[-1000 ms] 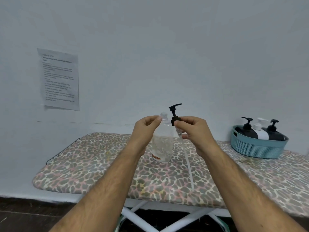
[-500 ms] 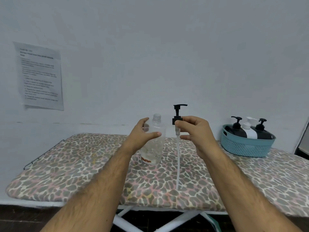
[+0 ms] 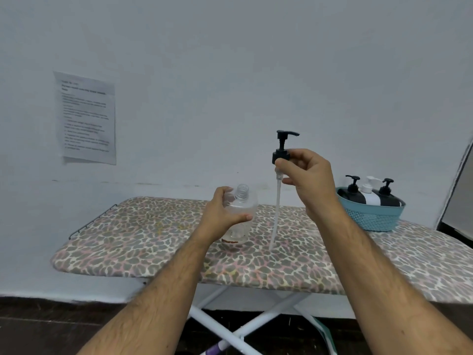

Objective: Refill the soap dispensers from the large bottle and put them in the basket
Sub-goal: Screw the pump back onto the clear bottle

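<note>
My left hand (image 3: 220, 217) grips clear bottle (image 3: 240, 213), frame centre; my right hand (image 3: 307, 175) pinches black pump (image 3: 281, 149) above; 3 dispensers (image 3: 368, 194) in basket (image 3: 371, 217), right.

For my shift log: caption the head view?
Left hand steadies clear bottle; right hand holds pump lifted clear.

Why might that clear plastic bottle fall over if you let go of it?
The clear plastic bottle looks nearly empty, so it is probably very light and easy to knock over. It stands on the padded leopard-print board, likely a soft, wobbly base. The left hand holds it, which probably steadies it.
</note>
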Demonstrator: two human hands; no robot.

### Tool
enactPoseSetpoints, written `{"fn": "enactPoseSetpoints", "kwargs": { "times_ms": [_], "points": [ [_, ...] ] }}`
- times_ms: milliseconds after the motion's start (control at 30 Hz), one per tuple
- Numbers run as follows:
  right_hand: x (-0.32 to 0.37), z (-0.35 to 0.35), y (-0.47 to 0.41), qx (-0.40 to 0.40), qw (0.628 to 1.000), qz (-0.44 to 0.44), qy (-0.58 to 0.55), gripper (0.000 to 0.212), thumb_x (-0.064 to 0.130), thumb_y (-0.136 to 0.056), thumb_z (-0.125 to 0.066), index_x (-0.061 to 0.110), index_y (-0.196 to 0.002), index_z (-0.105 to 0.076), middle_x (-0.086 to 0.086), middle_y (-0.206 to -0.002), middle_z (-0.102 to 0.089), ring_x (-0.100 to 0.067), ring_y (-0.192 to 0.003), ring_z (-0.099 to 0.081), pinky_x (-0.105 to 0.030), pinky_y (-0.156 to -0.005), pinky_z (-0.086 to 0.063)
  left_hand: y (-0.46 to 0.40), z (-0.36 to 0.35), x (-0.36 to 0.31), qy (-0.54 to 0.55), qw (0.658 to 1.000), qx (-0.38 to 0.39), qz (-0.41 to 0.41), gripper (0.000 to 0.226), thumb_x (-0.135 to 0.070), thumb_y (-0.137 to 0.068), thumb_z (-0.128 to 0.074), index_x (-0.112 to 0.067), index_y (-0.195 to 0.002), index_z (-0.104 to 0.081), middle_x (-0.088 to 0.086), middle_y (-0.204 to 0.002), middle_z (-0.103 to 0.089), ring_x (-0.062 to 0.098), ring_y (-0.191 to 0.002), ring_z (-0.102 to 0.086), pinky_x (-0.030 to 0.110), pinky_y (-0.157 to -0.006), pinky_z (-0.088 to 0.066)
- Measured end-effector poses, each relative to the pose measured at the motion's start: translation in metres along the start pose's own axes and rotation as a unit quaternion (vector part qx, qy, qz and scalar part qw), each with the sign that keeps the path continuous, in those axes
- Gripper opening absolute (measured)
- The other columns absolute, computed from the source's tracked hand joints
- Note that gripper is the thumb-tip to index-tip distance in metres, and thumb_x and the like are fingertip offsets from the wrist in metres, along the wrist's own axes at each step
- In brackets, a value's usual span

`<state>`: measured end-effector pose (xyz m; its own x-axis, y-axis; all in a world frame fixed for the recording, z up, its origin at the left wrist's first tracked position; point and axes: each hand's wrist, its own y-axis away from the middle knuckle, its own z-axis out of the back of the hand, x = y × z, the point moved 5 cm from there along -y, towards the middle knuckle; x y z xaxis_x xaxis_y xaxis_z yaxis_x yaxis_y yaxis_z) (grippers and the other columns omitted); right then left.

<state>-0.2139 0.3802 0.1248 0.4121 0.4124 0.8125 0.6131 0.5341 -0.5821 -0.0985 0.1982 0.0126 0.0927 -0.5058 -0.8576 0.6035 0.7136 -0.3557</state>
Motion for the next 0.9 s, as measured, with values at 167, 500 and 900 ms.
{"fn": "enactPoseSetpoints", "kwargs": {
  "times_ms": [167,500,900],
  "points": [
    [0.04,-0.005,0.016,0.021,0.998,0.066,0.007,0.027,0.01,-0.09,-0.067,0.026,-0.113,-0.067,0.011,-0.099,-0.073,-0.003,-0.085,-0.067,-0.016,-0.069,-0.051,0.03,-0.001,-0.006,-0.005,1.0,0.002,-0.008,0.087,-0.033,-0.064,-0.095,-0.029,-0.134,-0.044,-0.007,-0.131,-0.054,0.016,-0.118,-0.054,0.036,-0.098,-0.05],
    [0.123,0.0,0.036,0.008,0.986,0.164,0.015,0.029,0.011,-0.092,-0.065,0.037,-0.103,-0.064,0.014,-0.099,-0.072,-0.002,-0.089,-0.067,-0.02,-0.077,-0.05,0.062,0.006,-0.021,-0.008,1.0,0.008,0.013,0.084,-0.026,-0.069,-0.092,-0.024,-0.135,-0.04,-0.007,-0.124,-0.049,0.014,-0.114,-0.05,0.025,-0.087,-0.04],
    [0.124,-0.009,0.042,0.015,0.987,0.16,0.027,0.03,0.009,-0.093,-0.063,0.035,-0.108,-0.062,0.012,-0.106,-0.071,-0.002,-0.094,-0.066,-0.029,-0.085,-0.052,0.06,-0.01,-0.035,-0.039,0.999,0.017,0.008,0.088,-0.027,-0.07,-0.091,-0.019,-0.14,-0.039,-0.001,-0.13,-0.05,0.016,-0.115,-0.05,0.027,-0.089,-0.04]
  ]
}}
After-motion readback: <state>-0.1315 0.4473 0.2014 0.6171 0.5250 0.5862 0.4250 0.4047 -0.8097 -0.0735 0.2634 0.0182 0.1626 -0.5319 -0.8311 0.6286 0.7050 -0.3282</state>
